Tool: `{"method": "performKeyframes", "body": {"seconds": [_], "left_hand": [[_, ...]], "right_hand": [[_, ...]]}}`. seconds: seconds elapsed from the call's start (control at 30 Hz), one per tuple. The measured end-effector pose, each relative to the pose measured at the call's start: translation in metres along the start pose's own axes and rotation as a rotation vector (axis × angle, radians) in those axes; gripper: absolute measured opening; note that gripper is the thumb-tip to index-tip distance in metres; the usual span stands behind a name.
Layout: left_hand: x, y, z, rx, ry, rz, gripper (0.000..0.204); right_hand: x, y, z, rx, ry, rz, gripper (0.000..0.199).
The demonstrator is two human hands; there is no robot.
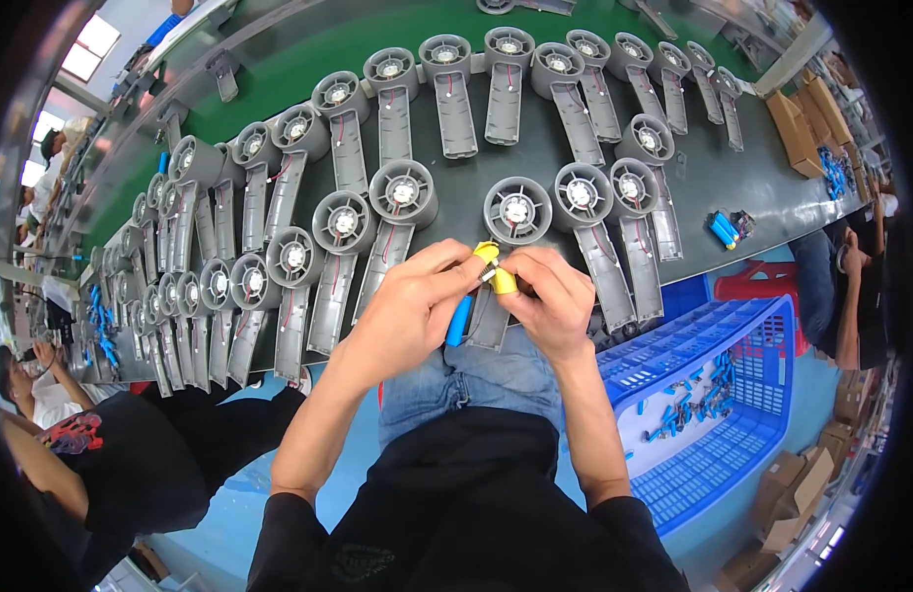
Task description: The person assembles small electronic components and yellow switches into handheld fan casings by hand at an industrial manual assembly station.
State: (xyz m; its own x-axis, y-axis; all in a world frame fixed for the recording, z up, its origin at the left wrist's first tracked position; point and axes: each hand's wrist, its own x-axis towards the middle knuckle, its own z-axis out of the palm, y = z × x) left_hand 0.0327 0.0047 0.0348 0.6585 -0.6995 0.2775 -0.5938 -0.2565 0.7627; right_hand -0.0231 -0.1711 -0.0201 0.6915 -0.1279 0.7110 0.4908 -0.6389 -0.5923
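Note:
My left hand (405,304) and my right hand (555,296) meet close together over my lap, both with pinched fingers. Yellow coverings (504,280) show at the fingertips. Between them is a small whitish connector (491,270), partly hidden by the fingers. Just below my left fingers hangs a blue cylindrical battery (458,321); its wires are mostly hidden. Under my hands lies a grey fan housing (516,211), its round end pointing away from me and its open handle (490,324) toward me.
Rows of similar grey fan housings (404,193) cover the dark table (708,197). Blue batteries (723,230) lie at the right. A blue crate (718,483) holding several batteries stands by my right side, near a red stool (762,283). Another person (141,454) sits at the left.

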Motion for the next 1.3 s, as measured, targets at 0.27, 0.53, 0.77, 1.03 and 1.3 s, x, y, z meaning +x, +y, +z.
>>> {"method": "performKeyframes", "body": {"seconds": [0.27,0.53,0.77,1.03,1.3], "left_hand": [[0.004,-0.002,-0.006,-0.026,-0.079,0.035,0.027],[0.003,0.001,-0.008,0.021,-0.060,0.043,0.021],[-0.002,-0.007,0.001,-0.018,0.073,-0.035,0.019],[0.013,0.003,-0.009,-0.574,0.171,-0.259,0.025],[0.108,-0.053,-0.177,-0.415,0.369,-0.331,0.026]], "right_hand": [[-0.001,0.004,0.000,-0.027,0.021,-0.076,0.023],[-0.005,0.000,-0.001,-0.079,0.009,-0.073,0.023],[-0.024,-0.049,-0.007,-0.028,0.043,0.647,0.036],[-0.001,-0.075,-0.023,0.363,0.044,1.027,0.028],[0.217,-0.042,0.064,-0.136,-0.408,0.350,0.028]]}}
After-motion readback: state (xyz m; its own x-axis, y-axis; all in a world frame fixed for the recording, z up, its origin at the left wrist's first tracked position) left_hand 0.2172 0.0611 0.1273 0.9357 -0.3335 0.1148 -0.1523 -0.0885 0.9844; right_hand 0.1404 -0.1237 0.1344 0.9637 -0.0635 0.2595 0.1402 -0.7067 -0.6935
